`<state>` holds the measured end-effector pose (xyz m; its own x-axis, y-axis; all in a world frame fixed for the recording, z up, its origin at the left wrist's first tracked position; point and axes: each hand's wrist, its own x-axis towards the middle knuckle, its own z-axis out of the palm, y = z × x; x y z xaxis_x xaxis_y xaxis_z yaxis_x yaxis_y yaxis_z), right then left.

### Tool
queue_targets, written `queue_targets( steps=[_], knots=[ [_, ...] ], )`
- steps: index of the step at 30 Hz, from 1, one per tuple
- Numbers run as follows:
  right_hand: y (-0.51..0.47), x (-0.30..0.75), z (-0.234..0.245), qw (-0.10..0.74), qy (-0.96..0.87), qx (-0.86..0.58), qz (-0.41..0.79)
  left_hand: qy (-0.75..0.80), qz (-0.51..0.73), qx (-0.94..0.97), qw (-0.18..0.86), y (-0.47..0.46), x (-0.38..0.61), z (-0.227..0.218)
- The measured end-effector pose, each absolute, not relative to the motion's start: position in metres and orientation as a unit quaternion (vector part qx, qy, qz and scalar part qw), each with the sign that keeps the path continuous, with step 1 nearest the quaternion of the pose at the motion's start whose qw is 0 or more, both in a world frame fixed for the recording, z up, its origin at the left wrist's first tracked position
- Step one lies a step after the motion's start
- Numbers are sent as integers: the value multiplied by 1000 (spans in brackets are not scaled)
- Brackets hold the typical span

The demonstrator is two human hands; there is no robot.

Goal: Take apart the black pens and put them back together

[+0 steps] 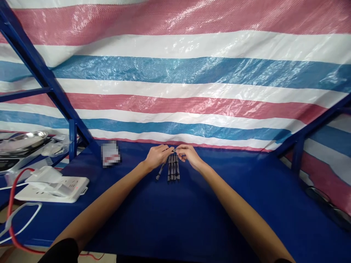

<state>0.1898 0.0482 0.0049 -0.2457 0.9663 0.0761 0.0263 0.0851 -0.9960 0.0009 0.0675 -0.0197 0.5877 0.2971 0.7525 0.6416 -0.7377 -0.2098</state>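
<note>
Two forearms (109, 204), two hands (157, 157), four aligned pens (172, 170), one slanted pen (160, 171).

Blue table (164, 215), dark pens (173, 170), white power strip (74, 187)

You are in what looks like a makeshift workshop booth rather than a home or an office. In front of you, striped woven plastic sheeting (175, 69) serves as a wall, and a blue metal frame (41, 69) slants up beside your plain blue bench (164, 219). To your left, a loaded power strip (79, 186), a red cable (11, 204) and a shiny metal dish (31, 140) add to the workshop look.
</note>
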Motion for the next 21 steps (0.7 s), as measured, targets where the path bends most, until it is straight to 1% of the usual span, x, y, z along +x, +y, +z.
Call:
queue_targets(
  steps=[3,7,9,14,21],
  knots=[
    [52,189,-7,450,-602,-427,503,-282,-367,-855,232,68,-1,-29],
    [53,187,-24,476,-622,-446,432,-297,-390,-844,217,67,-3,-42],
    [53,187,-26,471,-639,-450,410,-298,-396,-841,216,67,-3,-47],
    [49,187,-17,429,-689,-433,393,-291,-398,-840,227,64,-4,-48],
    [51,188,-18,411,-705,-418,399,-287,-389,-847,221,68,-6,-52]
  ],
)
